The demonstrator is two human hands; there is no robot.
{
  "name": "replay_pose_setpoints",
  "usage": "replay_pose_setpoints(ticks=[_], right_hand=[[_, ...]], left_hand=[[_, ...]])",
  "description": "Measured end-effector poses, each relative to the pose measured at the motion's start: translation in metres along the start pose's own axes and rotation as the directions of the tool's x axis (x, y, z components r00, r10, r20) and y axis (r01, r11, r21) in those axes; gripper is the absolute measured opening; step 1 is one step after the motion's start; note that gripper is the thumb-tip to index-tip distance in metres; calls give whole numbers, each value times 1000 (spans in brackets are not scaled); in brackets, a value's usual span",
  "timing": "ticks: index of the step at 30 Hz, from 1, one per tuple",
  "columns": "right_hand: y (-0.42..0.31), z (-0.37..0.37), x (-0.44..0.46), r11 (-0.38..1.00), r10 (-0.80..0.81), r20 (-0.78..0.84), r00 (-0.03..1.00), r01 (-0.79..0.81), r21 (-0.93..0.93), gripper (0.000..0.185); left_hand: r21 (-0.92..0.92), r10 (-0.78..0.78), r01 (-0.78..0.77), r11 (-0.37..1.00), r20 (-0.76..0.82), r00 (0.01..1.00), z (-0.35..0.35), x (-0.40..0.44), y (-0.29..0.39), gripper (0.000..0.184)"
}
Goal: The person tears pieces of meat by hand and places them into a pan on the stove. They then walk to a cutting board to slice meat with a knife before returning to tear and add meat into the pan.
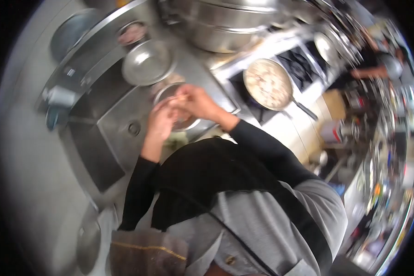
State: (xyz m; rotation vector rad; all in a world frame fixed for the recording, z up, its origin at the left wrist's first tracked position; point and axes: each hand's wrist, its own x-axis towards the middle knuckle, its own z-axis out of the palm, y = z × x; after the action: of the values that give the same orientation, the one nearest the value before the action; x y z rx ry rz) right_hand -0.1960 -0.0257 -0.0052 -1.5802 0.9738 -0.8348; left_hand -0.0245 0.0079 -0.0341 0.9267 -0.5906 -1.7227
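Observation:
Both my hands meet above a round metal bowl (187,123) on the steel counter beside the sink. My left hand (162,120) is on the bowl's left side, its fingers drawn together near the other hand. From the right reaches my right hand (194,102), fingers pinched at something too small and blurred to make out. Reddish contents show in the bowl beneath them. Just behind the bowl lies some pinkish food (166,83), partly hidden. Something pale green (177,139) sits at the counter's near edge.
A steel sink (119,133) lies left, with a metal lid or bowl (147,62) behind. A pan of food (267,84) is on the stove at right, its handle (305,111) pointing toward me. Large steamers (230,27) stand behind. Another person's arm (370,72) shows far right.

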Motion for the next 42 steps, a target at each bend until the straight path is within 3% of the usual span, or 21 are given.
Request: replay_pose_setpoints(ticks=[1,2,4,6,9,12,15,16,18,19,21,22,26,28,31,34,35,36,38,40,42], right_hand=[[9,0,2,999,-33,-22,999,33,-12,28],[1,-6,-1,967,110,25,994,-113,229,25],[-8,-12,-11,702,292,92,952,-279,655,19],[-5,-20,-17,287,399,114,910,-242,927,12],[5,-44,-35,185,413,95,906,-185,965,11],[39,-81,-57,298,329,41,943,-145,944,6],[55,-143,-75,447,494,-199,846,-51,893,33],[47,-163,-79,566,552,-335,764,-47,823,39],[68,-220,-82,898,439,-640,630,-282,339,51],[88,-249,-79,893,446,-700,558,-331,305,56],[107,-299,-84,884,429,-665,612,-435,170,65],[131,-326,-79,801,589,-568,575,-506,319,70],[149,-360,-72,760,643,-448,621,-592,270,70],[156,-365,-67,740,672,-380,635,-590,323,68],[161,-355,-62,904,424,-576,698,-367,221,59],[84,-313,-37,867,331,-662,673,-494,-68,35],[102,-302,-23,948,305,-596,742,-294,119,31],[54,-250,-17,979,203,-549,811,-166,118,25],[22,-183,-14,994,-37,-137,990,22,-109,29],[-28,-105,-17,989,-10,169,986,35,-146,47],[-50,-45,-13,962,-196,273,942,238,-133,61]], left_hand=[[-111,-41,54,992,116,992,-19,9,-8,25],[-310,-11,82,947,223,975,-15,6,-5,33],[-283,-148,98,954,-162,976,26,-17,31,38],[-375,-194,60,925,-330,924,43,-27,50,39],[-326,-101,60,944,-111,989,-20,-16,38,37],[-316,-96,51,947,-128,987,-28,-17,42,34],[-233,-33,-11,972,-186,982,-22,-25,42,31],[-191,-17,-21,981,-195,981,-24,-26,39,32],[-106,13,-36,994,-210,978,-28,-26,34,34],[-41,29,-39,998,-225,974,-24,-28,33,34],[89,69,-48,995,-249,966,-14,-31,34,32],[101,56,-33,994,-238,970,-12,-31,36,29],[146,67,-33,989,-232,970,-6,-32,35,17],[165,77,-45,985,-192,978,-5,-32,33,24],[206,83,-64,977,-84,993,-7,-35,34,41],[330,112,-88,940,-56,992,6,-34,31,46],[290,100,-101,952,18,995,-1,-32,29,44],[309,126,-123,943,8,992,-2,-32,29,42],[325,144,-130,937,-18,989,2,-32,26,40],[323,139,-121,939,-32,990,12,-24,27,37],[305,112,-88,948,-63,992,17,-23,30,35]])
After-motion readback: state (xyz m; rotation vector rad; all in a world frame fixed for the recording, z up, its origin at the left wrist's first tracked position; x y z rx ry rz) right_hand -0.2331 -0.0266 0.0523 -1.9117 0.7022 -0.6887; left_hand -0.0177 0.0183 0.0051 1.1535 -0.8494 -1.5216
